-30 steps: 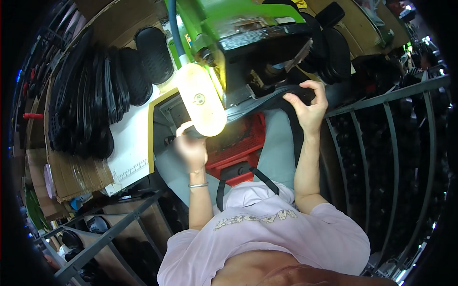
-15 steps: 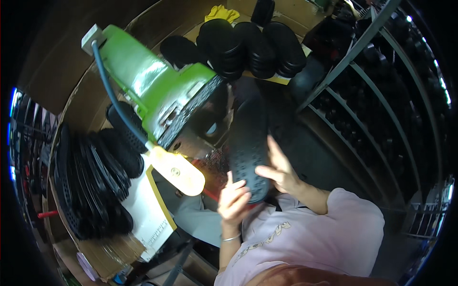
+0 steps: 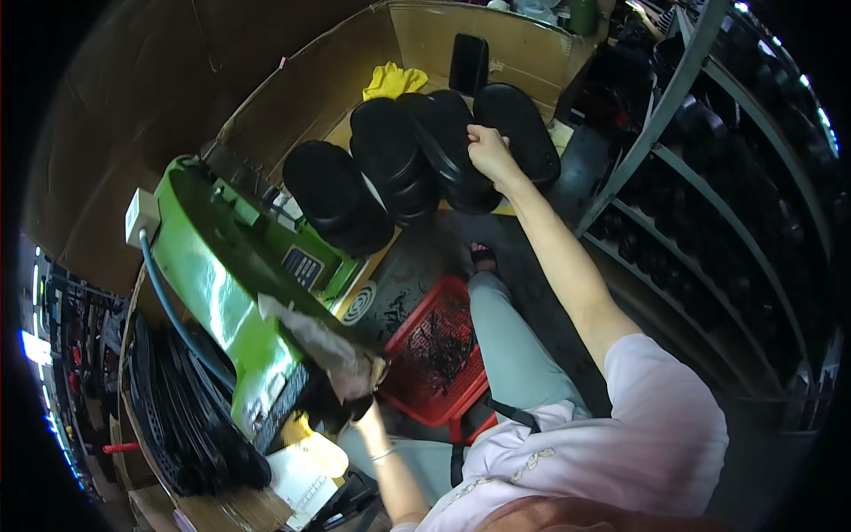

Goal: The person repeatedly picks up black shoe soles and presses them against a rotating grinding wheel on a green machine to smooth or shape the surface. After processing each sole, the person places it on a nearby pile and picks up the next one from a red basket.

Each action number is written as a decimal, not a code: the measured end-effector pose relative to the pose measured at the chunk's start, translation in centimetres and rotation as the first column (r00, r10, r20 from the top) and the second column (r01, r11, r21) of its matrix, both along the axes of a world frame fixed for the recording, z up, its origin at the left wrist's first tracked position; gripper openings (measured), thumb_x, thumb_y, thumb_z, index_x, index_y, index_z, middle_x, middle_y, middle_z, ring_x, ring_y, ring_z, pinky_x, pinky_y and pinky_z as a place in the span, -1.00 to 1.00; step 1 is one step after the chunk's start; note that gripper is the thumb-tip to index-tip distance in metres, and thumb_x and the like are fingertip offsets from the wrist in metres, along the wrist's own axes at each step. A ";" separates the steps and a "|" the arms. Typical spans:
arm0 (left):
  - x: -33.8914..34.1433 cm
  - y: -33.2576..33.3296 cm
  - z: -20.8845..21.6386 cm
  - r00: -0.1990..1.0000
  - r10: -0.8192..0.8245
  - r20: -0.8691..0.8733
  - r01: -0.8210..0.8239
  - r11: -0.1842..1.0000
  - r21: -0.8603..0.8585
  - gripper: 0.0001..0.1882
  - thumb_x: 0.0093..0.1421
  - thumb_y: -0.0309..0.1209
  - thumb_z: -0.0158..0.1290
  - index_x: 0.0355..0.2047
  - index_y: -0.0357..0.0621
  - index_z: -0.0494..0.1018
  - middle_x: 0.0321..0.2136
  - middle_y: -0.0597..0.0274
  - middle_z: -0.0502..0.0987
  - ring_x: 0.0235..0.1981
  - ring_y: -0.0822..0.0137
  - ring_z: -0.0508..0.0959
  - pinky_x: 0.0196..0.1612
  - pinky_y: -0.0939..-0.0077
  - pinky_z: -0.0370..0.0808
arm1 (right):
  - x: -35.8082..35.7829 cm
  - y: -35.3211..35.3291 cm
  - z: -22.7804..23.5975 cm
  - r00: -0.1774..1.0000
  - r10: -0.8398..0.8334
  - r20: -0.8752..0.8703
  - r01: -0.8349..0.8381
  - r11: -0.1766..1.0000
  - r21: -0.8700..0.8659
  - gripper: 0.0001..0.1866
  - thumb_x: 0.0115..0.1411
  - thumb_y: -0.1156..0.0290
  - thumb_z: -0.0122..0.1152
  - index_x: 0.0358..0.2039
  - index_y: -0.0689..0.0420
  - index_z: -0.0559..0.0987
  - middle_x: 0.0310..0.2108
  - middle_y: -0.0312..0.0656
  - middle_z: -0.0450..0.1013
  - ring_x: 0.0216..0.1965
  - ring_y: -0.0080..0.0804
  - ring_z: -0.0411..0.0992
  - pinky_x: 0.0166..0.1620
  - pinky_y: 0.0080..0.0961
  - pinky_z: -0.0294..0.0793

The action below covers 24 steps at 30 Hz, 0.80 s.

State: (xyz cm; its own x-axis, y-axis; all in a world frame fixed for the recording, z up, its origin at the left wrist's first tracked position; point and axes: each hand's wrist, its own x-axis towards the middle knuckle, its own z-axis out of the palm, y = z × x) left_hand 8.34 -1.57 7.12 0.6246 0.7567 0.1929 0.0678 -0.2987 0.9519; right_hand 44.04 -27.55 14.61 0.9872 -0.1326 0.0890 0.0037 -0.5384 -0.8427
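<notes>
My right hand [image 3: 490, 152] is stretched far forward over stacks of black shoe soles. Its fingers are curled closed at the edge of a tilted black sole [image 3: 443, 137] on top of the third stack. My left hand [image 3: 368, 421] is low beside the head of the green machine [image 3: 208, 275]. Its fingers are mostly hidden behind the machine head and a dark patch, so what they touch does not show. Nearby, to the left, a row of black soles [image 3: 177, 408] stands on edge in a cardboard-lined bay.
A red plastic basket [image 3: 456, 403] holding dark scraps sits on the floor by my leg. A yellow lamp-like piece [image 3: 319, 452] hangs on the machine's blue cable [image 3: 177, 319]. Yellow cloth [image 3: 393, 82] lies behind the stacks. A metal rack [image 3: 660, 133] stands on the right.
Both hands held one sole in front of me. My right hand has moved forward to the stacks with a sole; my left has moved left and down toward the machine. The view has shifted.
</notes>
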 end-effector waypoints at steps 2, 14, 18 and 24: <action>-0.7 3.3 0.4 0.991 0.136 0.006 -0.136 0.987 0.081 -0.84 0.07 -0.50 0.21 -0.31 -0.26 0.57 -0.27 0.02 0.57 -0.21 0.14 0.56 -0.09 0.28 0.49 | 0.5 -0.2 0.1 1.000 -0.025 0.007 0.025 1.000 -0.010 -0.44 0.09 0.48 -0.03 0.17 0.06 0.48 0.16 0.01 0.39 0.22 0.04 0.27 0.30 -0.18 0.15; 0.1 6.0 13.0 0.994 -0.012 0.107 -0.088 0.494 0.865 -0.72 -0.09 -0.42 0.21 -0.34 -0.26 0.54 -0.38 -0.05 0.56 -0.32 -0.04 0.56 -0.21 0.18 0.50 | 1.0 -1.3 -2.8 0.977 -0.017 0.211 -0.050 0.951 0.307 -0.59 0.09 0.46 0.16 -0.02 0.24 0.59 -0.13 0.10 0.55 -0.05 -0.05 0.50 0.07 -0.25 0.42; 3.1 4.5 15.2 0.999 -0.024 0.021 -0.014 0.256 0.967 -0.68 -0.15 -0.39 0.21 -0.34 -0.26 0.53 -0.41 -0.07 0.55 -0.35 -0.10 0.55 -0.26 0.15 0.50 | -8.6 -6.2 -1.8 0.943 0.042 0.331 -0.173 0.910 0.376 -0.65 0.11 0.47 0.28 -0.05 0.21 0.61 -0.19 -0.09 0.56 -0.23 -0.51 0.51 -0.14 -0.51 0.51; 1.1 19.9 1.4 0.831 0.429 -0.353 0.207 0.351 0.913 -0.61 0.07 -0.15 0.21 -0.26 -0.23 0.55 -0.31 -0.05 0.51 -0.21 -0.04 0.51 -0.07 0.14 0.48 | -19.0 -8.5 -9.6 0.980 0.173 0.098 -0.198 0.820 0.536 -0.65 0.24 0.55 0.20 0.06 0.21 0.54 -0.04 -0.22 0.52 -0.16 -0.60 0.46 -0.23 -0.69 0.43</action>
State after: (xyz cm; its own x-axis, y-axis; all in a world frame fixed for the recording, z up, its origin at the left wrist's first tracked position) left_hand 9.48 18.35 8.55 0.7751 0.3731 0.5099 0.4859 -0.8679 -0.1036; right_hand 25.09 -36.05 4.99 0.9949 0.0133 0.1004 0.1002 0.0185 -0.9948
